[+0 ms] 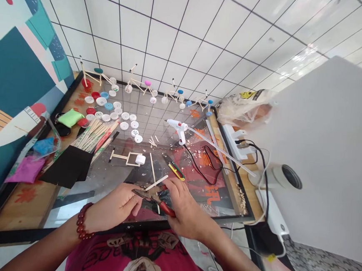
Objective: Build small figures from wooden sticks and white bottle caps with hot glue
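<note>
My right hand (186, 209) is wrapped around the red-handled pliers (166, 208), whose dark jaws point left. A pale wooden stick (157, 183) crosses the jaws and slants up to the right. My left hand (120, 206) is closed at the near end of this stick, beside the jaw tips; its fingertips are partly hidden. Beyond the pliers lies another thin stick (152, 166). A yellow-and-black utility knife (176, 170) rests just past my right hand. Left of the sticks is a small stick frame (124, 158) with a white bottle cap (140, 159) on it.
A white glue gun (178, 130) with a long glue stick lies behind the knife, its black cord looping right. Many bottle caps (108, 106) and a bundle of sticks (95, 135) are at left, near black sheets (68, 166). Stick-and-cap models (138, 82) line the back edge.
</note>
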{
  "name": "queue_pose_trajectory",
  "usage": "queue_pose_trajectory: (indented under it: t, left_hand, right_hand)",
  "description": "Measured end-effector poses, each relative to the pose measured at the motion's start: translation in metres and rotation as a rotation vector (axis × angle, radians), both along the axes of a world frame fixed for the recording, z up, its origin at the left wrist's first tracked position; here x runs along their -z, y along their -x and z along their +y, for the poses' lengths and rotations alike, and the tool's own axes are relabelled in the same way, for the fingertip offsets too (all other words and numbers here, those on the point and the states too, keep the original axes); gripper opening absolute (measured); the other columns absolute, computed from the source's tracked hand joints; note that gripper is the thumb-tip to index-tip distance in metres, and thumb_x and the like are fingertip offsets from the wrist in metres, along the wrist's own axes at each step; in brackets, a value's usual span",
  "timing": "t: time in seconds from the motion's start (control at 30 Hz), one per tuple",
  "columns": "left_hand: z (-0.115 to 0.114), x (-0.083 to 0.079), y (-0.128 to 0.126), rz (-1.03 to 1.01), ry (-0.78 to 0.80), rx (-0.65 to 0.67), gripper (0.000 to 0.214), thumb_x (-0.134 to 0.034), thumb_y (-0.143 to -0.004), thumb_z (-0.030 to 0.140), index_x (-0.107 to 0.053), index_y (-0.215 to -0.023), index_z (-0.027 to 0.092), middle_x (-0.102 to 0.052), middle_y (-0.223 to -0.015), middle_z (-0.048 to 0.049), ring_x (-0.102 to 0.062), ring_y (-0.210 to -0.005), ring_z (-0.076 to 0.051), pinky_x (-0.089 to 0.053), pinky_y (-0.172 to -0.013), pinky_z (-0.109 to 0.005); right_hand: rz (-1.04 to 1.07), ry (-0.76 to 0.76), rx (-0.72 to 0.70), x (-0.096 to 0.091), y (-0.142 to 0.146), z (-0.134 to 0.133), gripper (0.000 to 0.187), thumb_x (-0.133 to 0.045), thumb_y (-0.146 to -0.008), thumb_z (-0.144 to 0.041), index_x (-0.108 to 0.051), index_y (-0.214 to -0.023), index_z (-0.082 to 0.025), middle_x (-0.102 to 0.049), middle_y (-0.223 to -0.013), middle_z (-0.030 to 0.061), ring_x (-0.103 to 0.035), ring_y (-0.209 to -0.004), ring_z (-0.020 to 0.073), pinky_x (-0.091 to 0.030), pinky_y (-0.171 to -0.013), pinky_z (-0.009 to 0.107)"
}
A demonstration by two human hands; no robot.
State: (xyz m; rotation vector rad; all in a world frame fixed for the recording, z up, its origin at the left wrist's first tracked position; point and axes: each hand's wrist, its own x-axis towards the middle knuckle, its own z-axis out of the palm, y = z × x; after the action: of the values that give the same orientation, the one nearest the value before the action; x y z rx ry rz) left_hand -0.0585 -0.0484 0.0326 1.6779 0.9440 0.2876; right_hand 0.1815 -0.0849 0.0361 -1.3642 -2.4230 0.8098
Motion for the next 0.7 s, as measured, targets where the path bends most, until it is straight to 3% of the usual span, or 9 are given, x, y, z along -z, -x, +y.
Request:
queue_pose_trajectory:
  t: [0.17,0.27,0.43,0.53,0.7]
  left_hand:
    - [0.002,0.003,0.000,-0.103,0.166,-0.035,0.053,-0.034,-0.098,0.043,-0.057,-0.058,0.018,-0.058,-0.059,-0.0025,-0.053,-0.058,-0.014,-0.043,-0.067,-0.028]
    - [0.009,0.007,-0.003,-0.227,0.303,-0.066,0.048,-0.042,-0.095,0.052,-0.063,-0.071,0.016,-0.066,-0.067,-0.0053,-0.057,-0.061,-0.015,-0.046,-0.065,-0.028]
    - [0.020,0.021,-0.019,-0.323,0.462,-0.266,0.042,-0.056,-0.085,0.056,-0.061,-0.084,0.014,-0.064,-0.057,-0.0020,-0.054,-0.051,-0.013,-0.044,-0.054,-0.026]
    - [0.023,0.027,-0.031,-0.357,0.541,-0.315,0.040,-0.061,-0.081,0.054,-0.061,-0.080,0.014,-0.064,-0.055,-0.0025,-0.053,-0.047,-0.012,-0.043,-0.051,-0.025]
    - [0.024,0.031,-0.037,-0.341,0.601,-0.329,0.037,-0.062,-0.081,0.049,-0.062,-0.083,0.013,-0.065,-0.055,-0.0028,-0.054,-0.045,-0.011,-0.040,-0.047,-0.022]
  right_hand:
    - [0.018,0.098,-0.024,0.008,-0.001,0.005,0.071,-0.054,-0.063,-0.005,-0.038,-0.132,-0.015,-0.056,-0.120,0.0151,-0.056,-0.108,0.0280,-0.051,-0.093,0.044]
    - [0.020,0.174,-0.018,0.007,-0.003,0.013,0.073,-0.054,-0.060,-0.006,-0.041,-0.131,-0.014,-0.059,-0.121,0.0153,-0.059,-0.108,0.0286,-0.051,-0.092,0.044]
    - [-0.035,0.240,0.056,-0.001,-0.010,0.027,0.074,-0.054,-0.072,-0.008,-0.038,-0.143,-0.016,-0.058,-0.133,0.0162,-0.058,-0.118,0.0288,-0.046,-0.100,0.045]
    - [-0.064,0.276,0.103,-0.003,-0.016,0.032,0.070,-0.055,-0.077,-0.011,-0.040,-0.145,-0.018,-0.056,-0.139,0.0156,-0.055,-0.125,0.0291,-0.043,-0.105,0.045]
    - [-0.018,0.313,0.114,0.001,-0.019,0.033,0.061,-0.057,-0.076,-0.009,-0.050,-0.135,-0.022,-0.065,-0.126,0.0090,-0.061,-0.113,0.0254,-0.045,-0.099,0.039]
